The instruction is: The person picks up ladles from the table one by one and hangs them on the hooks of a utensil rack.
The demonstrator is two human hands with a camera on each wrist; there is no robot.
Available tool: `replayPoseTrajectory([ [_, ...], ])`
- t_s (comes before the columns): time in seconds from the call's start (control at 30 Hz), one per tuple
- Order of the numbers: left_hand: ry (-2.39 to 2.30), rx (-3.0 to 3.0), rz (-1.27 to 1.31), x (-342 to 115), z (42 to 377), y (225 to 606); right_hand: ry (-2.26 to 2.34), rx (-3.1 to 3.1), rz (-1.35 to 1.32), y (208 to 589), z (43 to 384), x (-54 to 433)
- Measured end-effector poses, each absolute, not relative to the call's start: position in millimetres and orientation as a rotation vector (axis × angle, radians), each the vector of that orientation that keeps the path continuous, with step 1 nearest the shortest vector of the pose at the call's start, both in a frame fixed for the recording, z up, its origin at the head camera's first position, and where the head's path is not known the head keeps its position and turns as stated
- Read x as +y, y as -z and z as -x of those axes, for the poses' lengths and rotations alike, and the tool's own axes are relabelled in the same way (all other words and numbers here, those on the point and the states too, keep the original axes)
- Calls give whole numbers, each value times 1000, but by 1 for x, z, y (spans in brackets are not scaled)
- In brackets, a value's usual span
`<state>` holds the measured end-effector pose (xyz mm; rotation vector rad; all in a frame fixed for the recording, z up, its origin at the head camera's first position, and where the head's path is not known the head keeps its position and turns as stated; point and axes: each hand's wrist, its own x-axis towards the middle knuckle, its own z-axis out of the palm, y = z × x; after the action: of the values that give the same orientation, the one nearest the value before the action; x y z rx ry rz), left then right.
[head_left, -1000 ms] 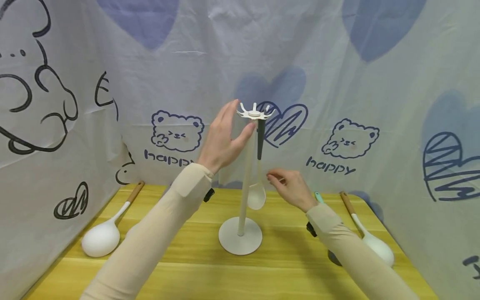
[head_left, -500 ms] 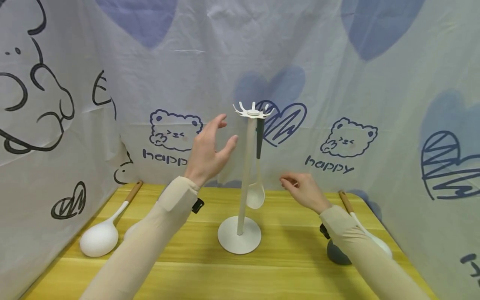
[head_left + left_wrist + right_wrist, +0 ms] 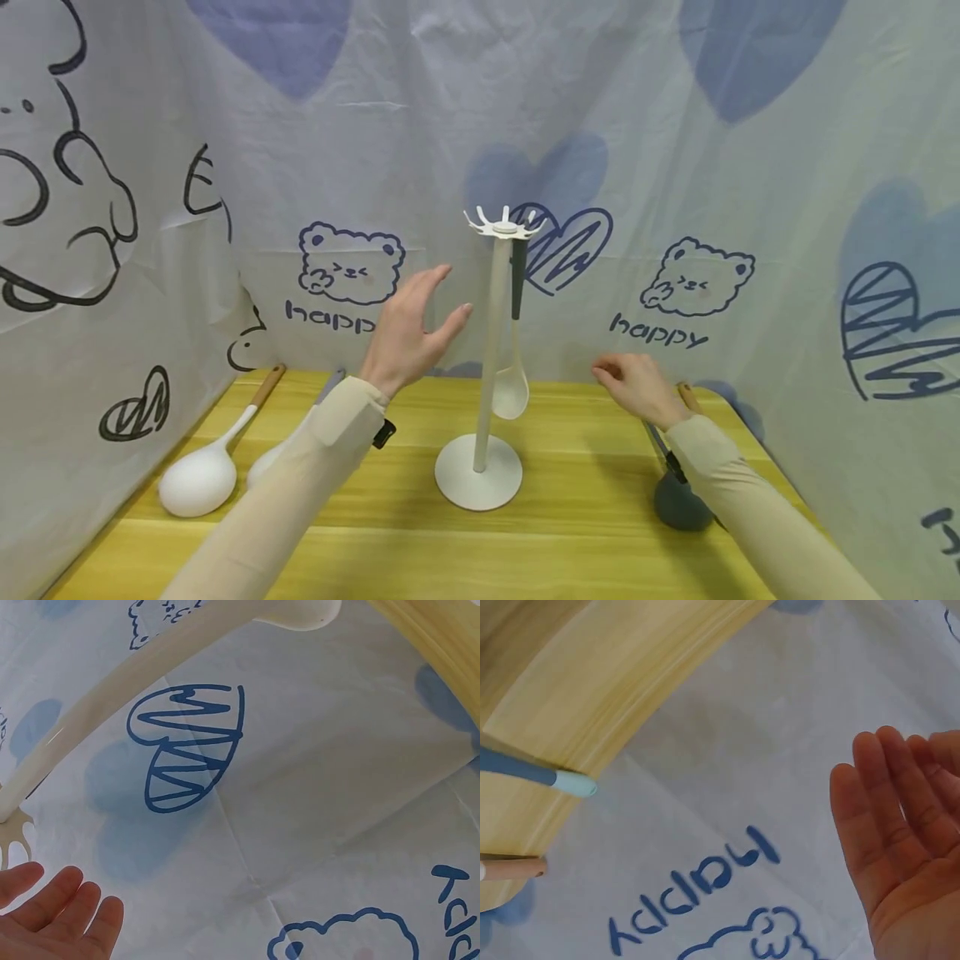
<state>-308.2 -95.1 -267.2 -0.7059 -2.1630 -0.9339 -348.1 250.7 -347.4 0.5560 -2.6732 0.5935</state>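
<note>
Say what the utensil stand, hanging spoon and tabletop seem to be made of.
Utensil stand: perhaps painted metal or plastic, smooth cream; the left wrist view shows a highlight along its pole. Hanging spoon: possibly silicone or plastic, smooth-looking; evenly pale head, dark grip, no visible grain. Tabletop: wood or wood-look laminate, smooth, judging by yellow grain-like streaks.
</note>
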Motion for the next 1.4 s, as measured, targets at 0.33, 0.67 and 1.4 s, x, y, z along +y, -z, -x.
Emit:
replayPoseTrajectory([
  [0.33,942,-2145,730,-107,307,291,-576,-2795,-442,347,348,276],
  [0.67,891,-2266,709,-116,307,325,-394,-2899,-425,364,352,296],
  [1.4,792,-2405,707,-127,310,352,-111,-3173,-373,401,346,311],
])
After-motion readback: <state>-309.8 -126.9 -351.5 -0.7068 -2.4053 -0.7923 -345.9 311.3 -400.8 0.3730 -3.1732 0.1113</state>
